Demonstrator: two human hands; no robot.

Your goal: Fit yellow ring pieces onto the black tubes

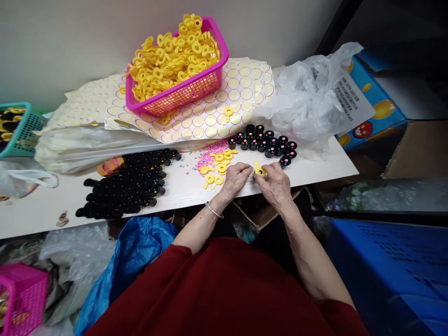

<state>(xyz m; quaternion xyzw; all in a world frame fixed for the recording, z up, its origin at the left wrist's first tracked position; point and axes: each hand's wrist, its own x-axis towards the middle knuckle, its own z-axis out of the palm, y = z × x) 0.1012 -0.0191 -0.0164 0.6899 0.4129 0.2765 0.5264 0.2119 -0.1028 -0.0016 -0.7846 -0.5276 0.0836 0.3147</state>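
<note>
Between the fingers of my right hand [276, 184] is a yellow ring-shaped plastic piece [259, 171] with a small tab and a dark centre. My left hand [237, 178] is just to its left, thumb and fingertips pinched together; what they hold, if anything, is too small to make out. Loose yellow ring pieces [219, 168] lie left of my left hand, beside a scatter of small pink beads [210, 156]. Beyond my hands stand several short black cylinders [269, 143] with pink and coloured beads in their tops.
A pink basket [182, 91] heaped with yellow pieces sits on sheets of round stickers [241, 88]. Many black cylinders [129, 186] are massed at the left. Plastic bags [304, 93] and a blue box [374, 107] stand right. A blue crate [385, 270] is below the table [322, 168].
</note>
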